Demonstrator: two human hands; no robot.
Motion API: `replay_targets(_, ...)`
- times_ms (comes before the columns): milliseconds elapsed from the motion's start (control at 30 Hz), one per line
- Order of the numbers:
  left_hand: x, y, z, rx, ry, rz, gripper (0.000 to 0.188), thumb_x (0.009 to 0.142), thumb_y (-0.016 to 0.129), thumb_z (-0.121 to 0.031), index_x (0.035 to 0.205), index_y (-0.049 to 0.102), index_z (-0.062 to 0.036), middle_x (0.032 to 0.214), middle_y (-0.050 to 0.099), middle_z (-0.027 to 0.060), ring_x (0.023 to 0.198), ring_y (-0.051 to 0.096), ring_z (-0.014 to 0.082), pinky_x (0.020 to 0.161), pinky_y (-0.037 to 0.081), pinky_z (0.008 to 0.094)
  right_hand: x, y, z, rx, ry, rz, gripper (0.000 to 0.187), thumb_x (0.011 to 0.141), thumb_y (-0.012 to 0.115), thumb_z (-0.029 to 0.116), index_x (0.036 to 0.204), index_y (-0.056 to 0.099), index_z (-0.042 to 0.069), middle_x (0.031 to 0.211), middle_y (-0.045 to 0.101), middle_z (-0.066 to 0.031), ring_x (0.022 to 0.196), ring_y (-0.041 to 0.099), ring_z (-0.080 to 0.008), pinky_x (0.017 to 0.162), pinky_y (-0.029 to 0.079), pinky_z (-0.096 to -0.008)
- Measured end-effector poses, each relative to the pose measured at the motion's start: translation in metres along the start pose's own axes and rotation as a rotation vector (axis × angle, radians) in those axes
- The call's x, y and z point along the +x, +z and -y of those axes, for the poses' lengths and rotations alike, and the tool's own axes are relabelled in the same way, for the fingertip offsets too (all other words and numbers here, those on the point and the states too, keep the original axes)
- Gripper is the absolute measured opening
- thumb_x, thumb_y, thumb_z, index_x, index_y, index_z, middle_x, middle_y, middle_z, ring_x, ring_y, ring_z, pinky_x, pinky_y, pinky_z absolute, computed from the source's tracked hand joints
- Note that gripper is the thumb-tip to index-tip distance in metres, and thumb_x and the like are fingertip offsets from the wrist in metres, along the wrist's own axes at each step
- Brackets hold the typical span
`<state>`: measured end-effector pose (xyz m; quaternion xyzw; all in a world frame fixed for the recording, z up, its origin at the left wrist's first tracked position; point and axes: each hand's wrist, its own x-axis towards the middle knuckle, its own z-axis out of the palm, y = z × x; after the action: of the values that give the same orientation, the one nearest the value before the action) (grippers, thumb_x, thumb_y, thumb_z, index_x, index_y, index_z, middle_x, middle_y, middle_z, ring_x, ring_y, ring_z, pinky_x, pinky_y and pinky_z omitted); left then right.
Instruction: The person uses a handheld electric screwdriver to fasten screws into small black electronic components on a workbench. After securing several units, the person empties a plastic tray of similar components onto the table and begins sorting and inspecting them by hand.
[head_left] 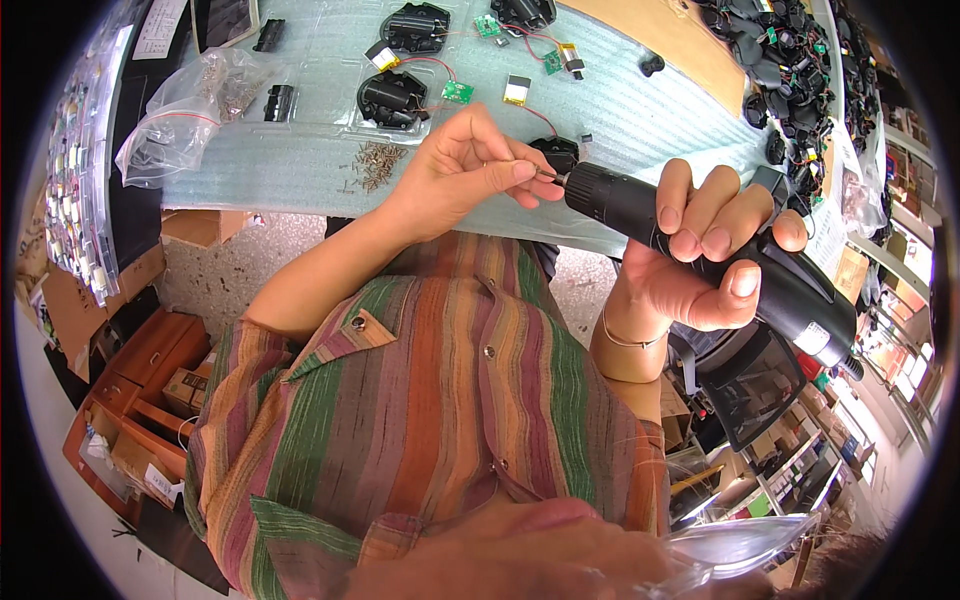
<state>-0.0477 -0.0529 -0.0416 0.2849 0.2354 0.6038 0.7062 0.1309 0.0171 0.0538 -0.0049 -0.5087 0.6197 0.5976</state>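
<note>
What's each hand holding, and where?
Right hand: a black electric screwdriver, gripped around its body. Left hand: a tiny piece, pinched between fingertips by the bit; too small to identify.

A brown drawer cabinet (152,347) stands at left, a black chair (757,392) at right.

The right fingers (738,212) hide part of the black screwdriver (612,200).

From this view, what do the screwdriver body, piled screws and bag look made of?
Screwdriver body: likely black plastic, satin, judging by its soft highlights; coated metal can't be ruled out.
Piled screws: probably metal, brownish finish; too small to tell plating.
Bag: thin plastic film, glossy, see-through and creased.
</note>
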Motion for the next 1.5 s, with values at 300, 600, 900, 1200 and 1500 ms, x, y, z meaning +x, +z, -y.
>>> replay_targets(300,0.0,-0.003,0.005,0.016,-0.01,-0.006,0.016,0.093,0.055,0.003,0.095,0.045,-0.0091,0.102,0.066,0.018,0.091,0.067,0.022,0.073,0.058,0.0352,-0.001,-0.002,0.001,-0.001,0.013,0.008,0.043,0.086,0.064,0.011,0.127,0.049,0.014,0.082,0.056,-0.0063,0.067,0.052,-0.0179,0.057,0.043,-0.0344)
replay_targets(600,0.0,0.0,0.003,0.081,0.005,0.048,0.016,0.093,0.056,0.002,0.092,0.043,-0.0076,0.1,0.066,0.0179,0.094,0.068,0.0316,0.072,0.057,0.036,0.004,-0.004,0.002,0.034,0.06,0.097,0.044,0.087,0.064,0.01,0.127,0.048,0.013,0.082,0.056,-0.0073,0.067,0.053,-0.0186,0.057,0.044,-0.0351)
replay_targets(900,-0.007,0.002,0.002,0.887,0.148,-0.026,0.014,0.09,0.059,0.001,0.087,0.047,-0.0052,0.112,0.064,0.0174,0.09,0.067,0.0238,0.078,0.055,0.0315,0.004,-0.019,0.004,-0.134,-0.006,-0.013,0.041,0.087,0.063,0.009,0.125,0.048,0.01,0.074,0.054,-0.008,0.061,0.05,-0.0177,0.05,0.042,-0.0329)
replay_targets(1200,-0.002,0.007,0.013,1.637,0.624,0.248,0.012,0.073,0.06,-0.01,0.083,0.052,-0.0071,0.115,0.061,0.0108,0.112,0.056,0.0282,0.086,0.051,0.0384,0.002,-0.027,-0.017,-0.254,0.046,-0.037,0.038,0.088,0.063,0.007,0.121,0.045,0.007,0.067,0.055,-0.0079,0.057,0.051,-0.0168,0.053,0.044,-0.0346)
replay_targets(1500,-0.001,0.004,0.012,1.589,0.631,0.262,0.013,0.073,0.061,-0.01,0.083,0.053,-0.0068,0.113,0.061,0.0109,0.111,0.056,0.0286,0.088,0.052,0.0385,0.002,-0.026,-0.029,-0.238,0.061,-0.041,0.037,0.087,0.065,0.004,0.118,0.045,0.006,0.068,0.056,-0.0076,0.057,0.053,-0.0161,0.054,0.046,-0.0345)
